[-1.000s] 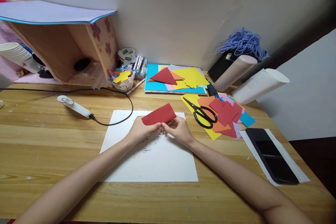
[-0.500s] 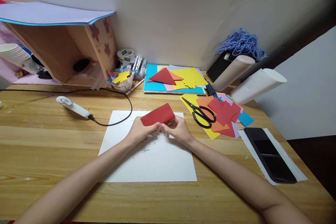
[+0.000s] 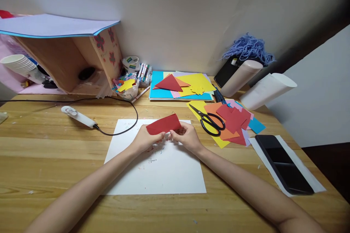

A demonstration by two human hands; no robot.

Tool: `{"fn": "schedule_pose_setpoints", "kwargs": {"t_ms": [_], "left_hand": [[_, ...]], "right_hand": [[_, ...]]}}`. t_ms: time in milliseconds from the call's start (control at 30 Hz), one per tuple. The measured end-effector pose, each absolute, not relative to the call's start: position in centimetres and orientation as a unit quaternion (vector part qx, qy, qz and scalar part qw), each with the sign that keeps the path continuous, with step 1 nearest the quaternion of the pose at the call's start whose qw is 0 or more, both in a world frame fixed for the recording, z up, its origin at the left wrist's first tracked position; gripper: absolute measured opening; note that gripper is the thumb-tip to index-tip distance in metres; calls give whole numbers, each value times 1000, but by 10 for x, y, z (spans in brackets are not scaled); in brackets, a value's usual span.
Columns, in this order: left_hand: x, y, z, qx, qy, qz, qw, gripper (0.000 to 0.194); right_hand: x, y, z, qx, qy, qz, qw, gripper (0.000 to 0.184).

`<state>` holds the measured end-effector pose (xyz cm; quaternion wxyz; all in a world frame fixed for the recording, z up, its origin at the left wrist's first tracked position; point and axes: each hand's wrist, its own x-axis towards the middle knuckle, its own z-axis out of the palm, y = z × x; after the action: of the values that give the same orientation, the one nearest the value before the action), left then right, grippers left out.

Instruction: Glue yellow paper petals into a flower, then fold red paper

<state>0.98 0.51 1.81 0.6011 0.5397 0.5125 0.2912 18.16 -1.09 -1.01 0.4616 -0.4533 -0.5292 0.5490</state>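
A red rectangle of paper [image 3: 164,124], tilted with its right end higher, is held between both hands above a white sheet [image 3: 175,174]. My left hand [image 3: 146,139] grips its left end, thumb along the lower edge. Closed on the right end is my right hand [image 3: 187,136], with the thumb in front and the other fingers partly hidden behind the paper. Small marks or scraps dot the white sheet below. Black-handled scissors [image 3: 210,122] rest to the right of my hands on coloured paper pieces [image 3: 233,118].
A white glue gun [image 3: 79,116] with a black cord lies left. Behind are a cardboard box [image 3: 108,52], a tub of scraps [image 3: 129,89], markers [image 3: 143,71] and stacked coloured paper [image 3: 158,94]. At right stand a paper roll [image 3: 268,91] and a phone [image 3: 283,164] lying on white paper.
The whole view has shifted slightly, so things sit a little lower. Both hands still hold the red paper, and the thumbs are slightly farther apart.
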Motion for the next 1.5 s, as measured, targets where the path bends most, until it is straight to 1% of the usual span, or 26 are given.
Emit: {"fn": "schedule_pose_setpoints", "kwargs": {"t_ms": [133, 267, 433, 533, 600, 700, 767, 833, 1033, 1167, 1333, 1500], "left_hand": [[9, 7, 20, 538, 523, 288, 595, 20], [9, 7, 23, 530, 533, 285, 595, 24], [8, 9, 21, 522, 555, 288, 580, 24], [6, 10, 18, 514, 558, 294, 581, 25], [5, 10, 17, 525, 550, 286, 584, 25], [6, 8, 16, 564, 510, 276, 588, 25], [7, 7, 14, 593, 486, 276, 579, 24], [8, 6, 12, 617, 482, 278, 556, 22], [4, 9, 4, 653, 500, 269, 502, 23], [-1, 15, 1, 648, 517, 293, 477, 19], [-6, 21, 1, 597, 537, 315, 506, 15], [-9, 23, -1, 564, 539, 350, 519, 20]], "right_hand": [[188, -7, -9, -471, -530, 512, 484, 17], [193, -4, -8, -496, -524, 474, 504, 19], [199, 2, -7, -520, -498, 438, 538, 23], [202, 7, -7, -520, -464, 443, 564, 24], [201, 8, -6, -499, -462, 486, 549, 26], [196, 4, -5, -460, -506, 558, 470, 28], [192, -1, -5, -450, -530, 580, 424, 26], [190, -4, -7, -456, -535, 585, 405, 26], [189, -5, -12, -472, -539, 559, 418, 27], [189, -3, -12, -486, -534, 545, 427, 29], [189, 0, -12, -503, -506, 535, 452, 31], [192, 1, -13, -513, -493, 512, 482, 29]]}}
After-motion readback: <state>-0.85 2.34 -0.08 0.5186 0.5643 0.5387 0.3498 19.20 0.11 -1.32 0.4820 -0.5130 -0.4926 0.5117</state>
